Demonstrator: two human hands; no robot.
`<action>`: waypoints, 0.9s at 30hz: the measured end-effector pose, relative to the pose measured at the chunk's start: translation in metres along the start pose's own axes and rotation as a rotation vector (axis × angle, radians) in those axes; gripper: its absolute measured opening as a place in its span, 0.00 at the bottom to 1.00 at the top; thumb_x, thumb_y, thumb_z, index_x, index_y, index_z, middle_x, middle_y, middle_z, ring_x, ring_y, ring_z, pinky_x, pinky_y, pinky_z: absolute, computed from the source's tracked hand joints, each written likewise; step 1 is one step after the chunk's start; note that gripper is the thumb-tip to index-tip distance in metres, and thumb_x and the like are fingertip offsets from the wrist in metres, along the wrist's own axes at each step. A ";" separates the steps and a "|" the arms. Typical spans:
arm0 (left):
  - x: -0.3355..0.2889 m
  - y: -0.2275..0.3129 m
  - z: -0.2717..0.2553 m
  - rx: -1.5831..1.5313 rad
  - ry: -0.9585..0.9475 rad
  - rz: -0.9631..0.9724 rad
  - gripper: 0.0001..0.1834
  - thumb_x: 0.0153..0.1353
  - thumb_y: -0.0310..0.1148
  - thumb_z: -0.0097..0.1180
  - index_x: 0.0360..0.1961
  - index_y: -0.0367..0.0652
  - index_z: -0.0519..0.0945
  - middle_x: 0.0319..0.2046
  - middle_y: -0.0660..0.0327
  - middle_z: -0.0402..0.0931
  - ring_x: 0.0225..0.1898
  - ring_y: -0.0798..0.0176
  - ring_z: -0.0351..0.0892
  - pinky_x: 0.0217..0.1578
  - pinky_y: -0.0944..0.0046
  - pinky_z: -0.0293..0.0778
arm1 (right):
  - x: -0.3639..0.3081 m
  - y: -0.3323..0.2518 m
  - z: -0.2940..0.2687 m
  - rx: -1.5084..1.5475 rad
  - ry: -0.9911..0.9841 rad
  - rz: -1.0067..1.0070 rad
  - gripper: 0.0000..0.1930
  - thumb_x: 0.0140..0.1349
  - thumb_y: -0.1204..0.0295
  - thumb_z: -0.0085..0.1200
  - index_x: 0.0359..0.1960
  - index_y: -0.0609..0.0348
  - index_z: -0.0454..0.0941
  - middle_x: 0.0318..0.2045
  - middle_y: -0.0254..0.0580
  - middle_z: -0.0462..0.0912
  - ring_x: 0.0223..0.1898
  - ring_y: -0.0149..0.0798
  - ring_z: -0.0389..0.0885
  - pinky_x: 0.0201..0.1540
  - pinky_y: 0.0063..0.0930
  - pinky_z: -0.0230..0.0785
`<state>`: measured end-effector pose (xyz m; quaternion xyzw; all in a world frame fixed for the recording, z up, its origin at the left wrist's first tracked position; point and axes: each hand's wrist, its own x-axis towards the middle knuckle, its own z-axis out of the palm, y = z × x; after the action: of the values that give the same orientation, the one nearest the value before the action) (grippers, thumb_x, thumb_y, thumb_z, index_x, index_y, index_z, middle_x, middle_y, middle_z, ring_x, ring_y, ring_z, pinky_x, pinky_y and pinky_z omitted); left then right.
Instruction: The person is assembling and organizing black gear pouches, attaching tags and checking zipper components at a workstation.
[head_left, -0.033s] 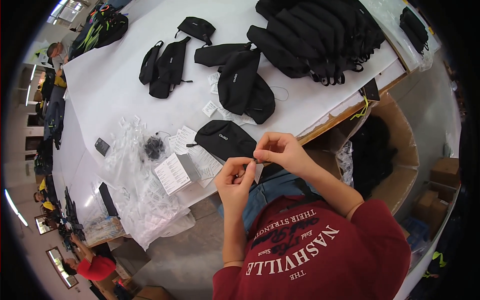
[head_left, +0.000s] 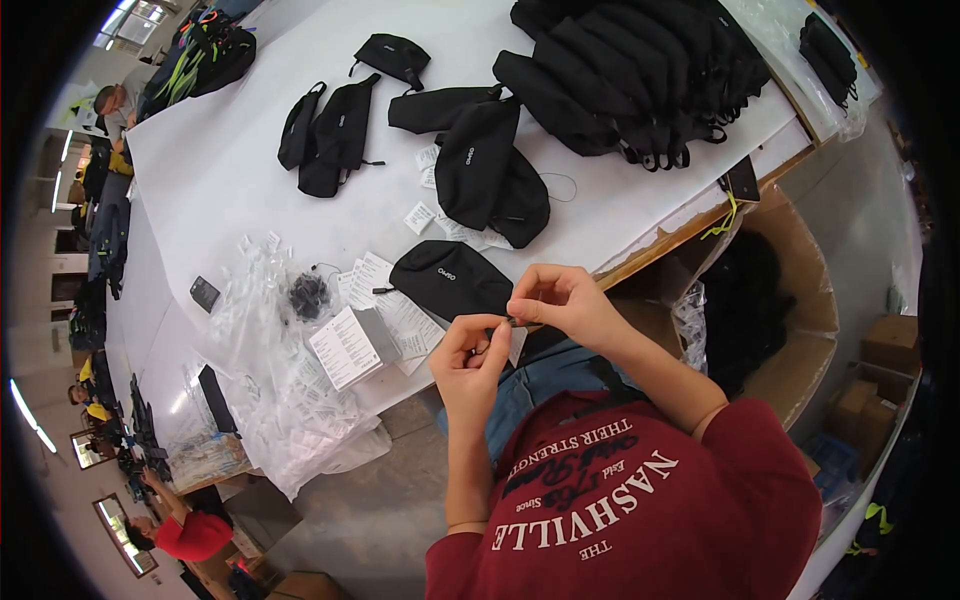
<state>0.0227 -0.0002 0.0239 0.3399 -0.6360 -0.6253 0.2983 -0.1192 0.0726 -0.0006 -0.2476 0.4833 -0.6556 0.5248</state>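
At the table's near edge, my left hand (head_left: 468,360) and my right hand (head_left: 565,302) meet with their fingertips pinched together. Between them is a small dark piece, too tiny to make out. Just beyond my fingers lies a black fabric pouch (head_left: 448,282), its right end close to my right hand. A white tag (head_left: 517,346) shows partly behind my left fingertips. Left of my hands sit a stack of white printed cards (head_left: 345,350), loose printed sheets (head_left: 383,300) and a tangled bundle of black cords (head_left: 309,295).
More black pouches (head_left: 480,165) lie farther back, with a large pile (head_left: 640,70) at the far right. Clear plastic bags (head_left: 285,400) spread over the table's left part. Beside me at right stands an open carton (head_left: 800,270) holding black items. Other people are at the far left.
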 end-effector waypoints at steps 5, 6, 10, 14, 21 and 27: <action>0.002 0.001 0.004 -0.024 0.001 -0.010 0.02 0.56 0.21 0.58 0.31 0.38 0.77 0.15 0.78 0.56 0.18 0.84 0.48 0.19 0.76 0.41 | -0.002 -0.005 0.002 0.093 0.029 0.021 0.07 0.58 0.70 0.61 0.30 0.59 0.78 0.24 0.27 0.78 0.26 0.17 0.72 0.26 0.11 0.61; 0.002 0.001 0.003 -0.026 -0.009 -0.015 0.02 0.57 0.21 0.58 0.31 0.38 0.77 0.15 0.78 0.56 0.17 0.84 0.48 0.19 0.76 0.41 | -0.002 -0.005 0.003 0.095 0.029 0.021 0.07 0.58 0.70 0.61 0.30 0.59 0.78 0.24 0.27 0.78 0.26 0.17 0.72 0.26 0.11 0.61; 0.000 -0.003 0.003 -0.090 0.004 -0.068 0.01 0.58 0.22 0.56 0.31 0.37 0.76 0.14 0.78 0.56 0.16 0.85 0.48 0.18 0.76 0.41 | -0.002 -0.004 0.003 0.096 0.045 0.004 0.06 0.58 0.72 0.60 0.30 0.60 0.77 0.25 0.29 0.77 0.28 0.20 0.73 0.31 0.13 0.65; 0.001 -0.003 0.003 -0.125 -0.002 -0.085 0.01 0.59 0.22 0.56 0.31 0.36 0.76 0.13 0.78 0.56 0.16 0.85 0.48 0.18 0.76 0.41 | -0.003 -0.001 0.002 0.083 0.044 0.020 0.05 0.59 0.73 0.59 0.30 0.60 0.76 0.26 0.29 0.77 0.29 0.21 0.74 0.34 0.15 0.67; 0.000 -0.004 0.002 -0.129 -0.004 -0.072 0.01 0.59 0.21 0.56 0.31 0.36 0.76 0.13 0.78 0.57 0.16 0.85 0.49 0.18 0.76 0.41 | -0.002 -0.001 0.006 0.067 0.063 -0.022 0.06 0.57 0.70 0.61 0.29 0.60 0.79 0.22 0.26 0.77 0.25 0.17 0.71 0.26 0.11 0.60; 0.000 -0.003 0.003 -0.085 0.019 -0.058 0.02 0.57 0.20 0.57 0.29 0.36 0.77 0.13 0.78 0.56 0.16 0.85 0.48 0.18 0.76 0.41 | -0.005 -0.003 0.011 -0.164 0.102 -0.108 0.06 0.58 0.74 0.60 0.30 0.61 0.76 0.23 0.25 0.75 0.24 0.15 0.67 0.24 0.10 0.57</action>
<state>0.0206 0.0017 0.0205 0.3510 -0.5958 -0.6571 0.3001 -0.1098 0.0735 0.0075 -0.2817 0.5471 -0.6531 0.4413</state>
